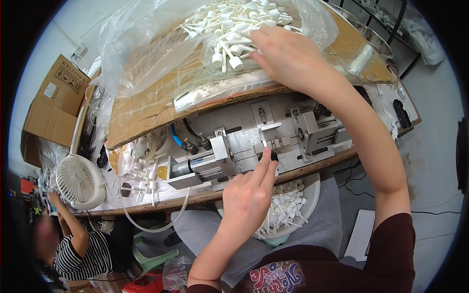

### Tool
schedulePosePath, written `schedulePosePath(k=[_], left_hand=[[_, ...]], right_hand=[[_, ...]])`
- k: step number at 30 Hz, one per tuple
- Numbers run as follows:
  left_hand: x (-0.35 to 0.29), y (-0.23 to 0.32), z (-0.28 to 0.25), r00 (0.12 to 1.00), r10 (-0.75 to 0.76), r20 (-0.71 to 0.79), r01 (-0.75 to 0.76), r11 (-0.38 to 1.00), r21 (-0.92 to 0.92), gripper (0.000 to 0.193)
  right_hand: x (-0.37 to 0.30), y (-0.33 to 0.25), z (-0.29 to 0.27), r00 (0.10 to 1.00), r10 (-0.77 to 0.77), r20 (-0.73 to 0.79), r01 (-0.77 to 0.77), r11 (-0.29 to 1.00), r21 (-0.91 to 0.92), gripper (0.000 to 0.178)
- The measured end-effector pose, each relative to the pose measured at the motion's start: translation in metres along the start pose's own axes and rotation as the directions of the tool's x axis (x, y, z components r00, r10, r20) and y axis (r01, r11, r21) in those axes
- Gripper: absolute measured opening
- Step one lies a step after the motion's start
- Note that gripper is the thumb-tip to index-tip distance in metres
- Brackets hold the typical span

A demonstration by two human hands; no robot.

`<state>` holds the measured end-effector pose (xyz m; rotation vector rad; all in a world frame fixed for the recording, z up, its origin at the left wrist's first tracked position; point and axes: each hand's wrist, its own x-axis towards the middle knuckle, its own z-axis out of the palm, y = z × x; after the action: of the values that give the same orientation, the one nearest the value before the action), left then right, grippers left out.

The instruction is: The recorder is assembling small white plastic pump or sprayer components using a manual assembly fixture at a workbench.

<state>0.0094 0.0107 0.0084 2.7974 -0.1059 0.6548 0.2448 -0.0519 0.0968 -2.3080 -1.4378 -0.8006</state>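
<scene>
At the far side, my right hand (288, 53) reaches over a pile of white plastic scoops (227, 24), small cups on long thin stems. Its fingers are closed around the stem end of one scoop at the pile's near right; the fingertips are partly hidden. My left hand (248, 195) is at the metal clamping fixture (239, 146) on the bench. Its index and middle fingers stretch forward and touch a small white stem (265, 140) at the middle of the fixture, beside a black part (273, 157). Nothing shows gripped in this hand.
A cardboard sheet (141, 115) with plastic film overhangs the fixture's back. A white basket (315, 195) of scoops rests at my lap. Left stand a white fan (80, 180) and loose white pieces (144, 180). A co-worker in a striped shirt (90, 251) sits at lower left.
</scene>
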Motion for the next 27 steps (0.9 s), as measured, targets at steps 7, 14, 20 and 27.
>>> schedulePosePath(k=[7, 14, 20, 27], left_hand=[[0.003, 0.003, -0.008, 0.995, -0.054, -0.083, 0.038, 0.984, -0.176, 0.036], [0.003, 0.016, -0.014, 0.942, -0.11, -0.318, -0.056, 0.881, -0.47, 0.045], [-0.008, 0.009, -0.009, 0.972, -0.118, -0.203, 0.038, 0.932, -0.36, 0.035], [-0.001, 0.003, 0.006, 0.994, -0.029, -0.102, 0.027, 0.999, -0.016, 0.029]], right_hand=[[-0.056, -0.035, -0.036, 0.868, 0.41, 0.278, -0.436, 0.366, 0.822, 0.026], [-0.134, -0.105, -0.024, 0.767, 0.485, 0.42, -0.519, 0.085, 0.851, 0.024], [-0.158, -0.087, -0.035, 0.665, 0.507, 0.547, -0.55, -0.163, 0.819, 0.02], [-0.172, -0.089, -0.042, 0.646, 0.492, 0.584, -0.56, -0.213, 0.8, 0.028]])
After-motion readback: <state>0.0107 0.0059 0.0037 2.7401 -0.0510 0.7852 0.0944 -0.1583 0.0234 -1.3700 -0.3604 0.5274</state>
